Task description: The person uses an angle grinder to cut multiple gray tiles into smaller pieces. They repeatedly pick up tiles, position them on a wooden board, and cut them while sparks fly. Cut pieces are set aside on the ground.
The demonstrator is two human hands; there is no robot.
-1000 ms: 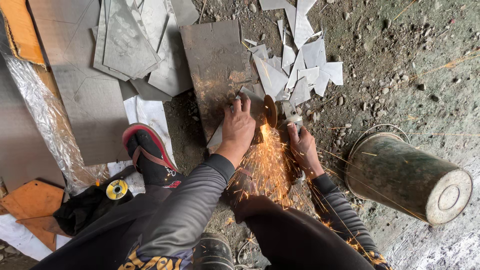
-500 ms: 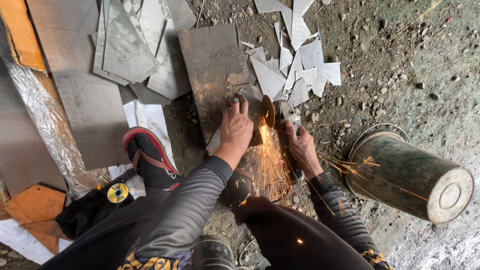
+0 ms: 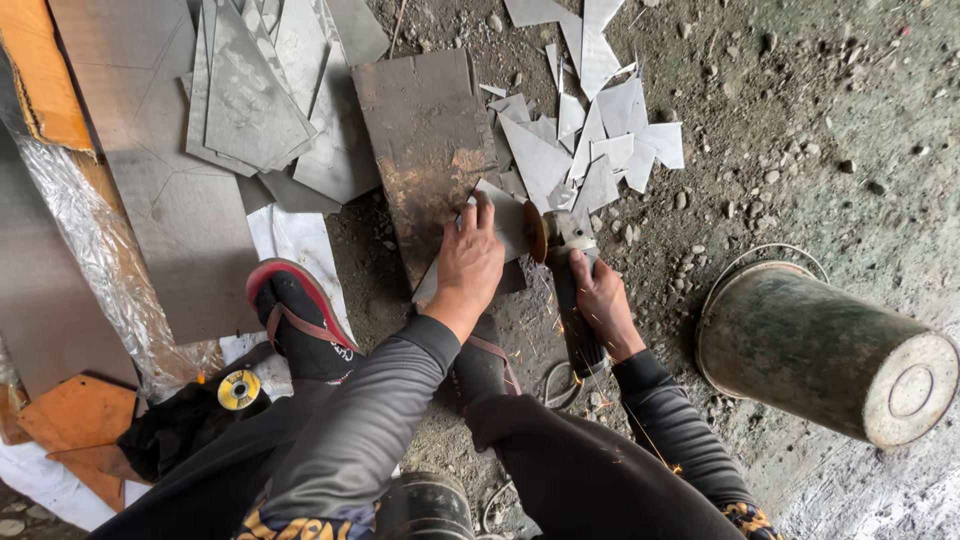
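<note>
My left hand [image 3: 468, 262] presses flat on a thin grey metal sheet piece [image 3: 508, 218] that lies across a rusty brown steel plate [image 3: 425, 150] on the ground. My right hand [image 3: 600, 298] grips the body of an angle grinder [image 3: 563, 255], whose disc [image 3: 536, 232] stands at the right edge of the sheet piece. Only a few faint sparks fly below the disc. Several cut grey offcuts [image 3: 585, 145] lie scattered just beyond the grinder.
A dented metal bucket [image 3: 830, 345] lies on its side at the right. Stacked grey sheets [image 3: 250, 95] fill the upper left. My sandalled foot [image 3: 300, 320] rests beside a small yellow disc [image 3: 239, 389] and orange boards [image 3: 70, 425]. Gravel covers the ground.
The heavy shower of sparks under the disc has died down to a few. My left hand has shifted slightly on the sheet; my right hand still holds the grinder.
</note>
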